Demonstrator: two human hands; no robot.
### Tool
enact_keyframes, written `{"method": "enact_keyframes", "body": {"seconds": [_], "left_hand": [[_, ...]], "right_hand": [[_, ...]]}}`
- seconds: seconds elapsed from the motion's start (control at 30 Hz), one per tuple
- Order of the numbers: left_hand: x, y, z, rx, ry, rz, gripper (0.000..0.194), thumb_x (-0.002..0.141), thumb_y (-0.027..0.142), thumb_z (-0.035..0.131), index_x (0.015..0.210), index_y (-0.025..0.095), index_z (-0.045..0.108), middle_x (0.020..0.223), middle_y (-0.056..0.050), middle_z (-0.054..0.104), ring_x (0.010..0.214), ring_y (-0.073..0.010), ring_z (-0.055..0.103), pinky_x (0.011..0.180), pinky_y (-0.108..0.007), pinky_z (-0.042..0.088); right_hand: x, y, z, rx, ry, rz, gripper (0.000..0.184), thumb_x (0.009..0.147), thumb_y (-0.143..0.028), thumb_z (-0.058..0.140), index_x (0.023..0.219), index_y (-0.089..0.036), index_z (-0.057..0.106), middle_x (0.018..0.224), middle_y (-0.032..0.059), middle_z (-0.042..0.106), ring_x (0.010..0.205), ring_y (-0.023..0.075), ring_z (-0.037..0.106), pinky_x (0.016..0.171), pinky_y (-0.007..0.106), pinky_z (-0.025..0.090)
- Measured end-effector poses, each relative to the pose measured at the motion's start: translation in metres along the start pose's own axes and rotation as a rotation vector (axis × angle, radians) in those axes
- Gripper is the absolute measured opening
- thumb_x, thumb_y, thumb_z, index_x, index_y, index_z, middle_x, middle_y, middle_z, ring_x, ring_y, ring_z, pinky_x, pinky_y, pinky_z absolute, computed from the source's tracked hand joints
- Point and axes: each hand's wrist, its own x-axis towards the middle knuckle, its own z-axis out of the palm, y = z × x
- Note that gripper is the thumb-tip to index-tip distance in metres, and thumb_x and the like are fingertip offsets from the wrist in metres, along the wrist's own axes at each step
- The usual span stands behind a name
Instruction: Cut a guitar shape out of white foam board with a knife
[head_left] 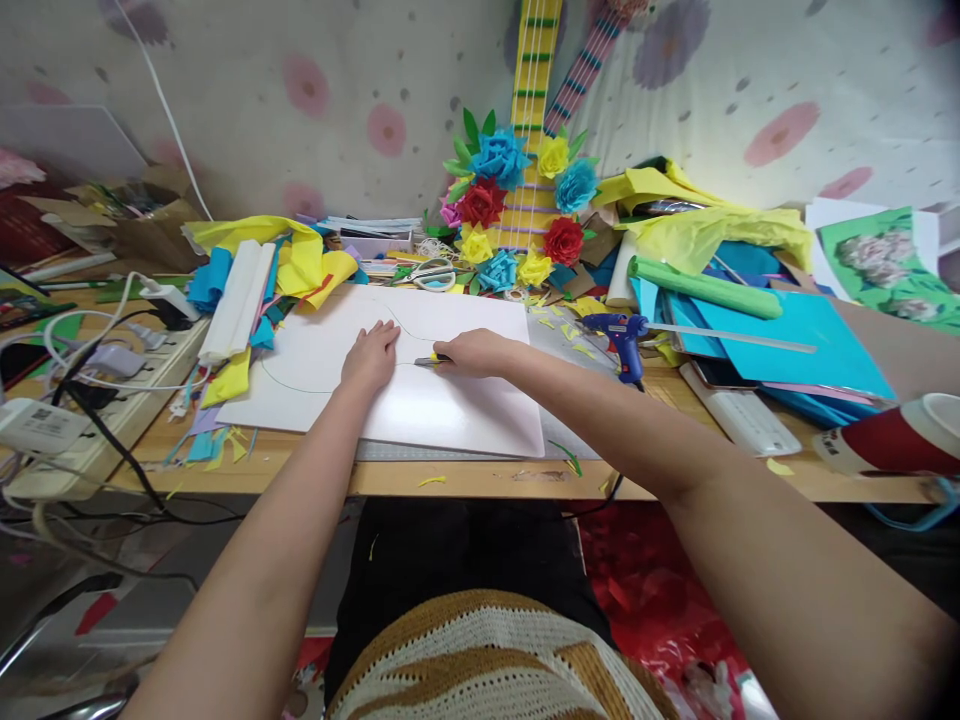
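A white board (450, 410) with a thin curved pencil line lies flat on the wooden table (480, 478). My left hand (370, 357) presses flat on the board, fingers together and stretched out. Just to its right, my right hand (474, 352) is closed around a small yellow and black cutter (430, 361), whose tip touches the board on the drawn line.
A blue glue gun (621, 338) lies right of the board. Scissors (429, 277), paper flowers (517, 215) on a cardboard guitar, coloured paper sheets (780, 335) and a green roll (705, 288) crowd the back. A power strip with cables (97, 375) sits left; a red cup (896, 435) lies far right.
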Motion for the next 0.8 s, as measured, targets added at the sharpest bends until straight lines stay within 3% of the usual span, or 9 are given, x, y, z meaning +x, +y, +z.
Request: {"method": "enact_keyframes", "body": {"seconds": [0.8], "left_hand": [[-0.0004,0.0021,-0.0022,0.007,-0.009,0.004,0.043,0.090,0.018,0.029,0.124,0.019,0.054,0.140,-0.002,0.043,0.134,-0.0162,0.033,0.114,-0.038,0.021]], "right_hand": [[-0.0036,-0.0003,-0.0007,-0.013,-0.014,0.007,0.039,0.091,-0.044,0.032,0.115,-0.018,0.051,0.100,0.0137,0.065,0.089,0.0251,0.061,0.060,0.027,0.032]]}}
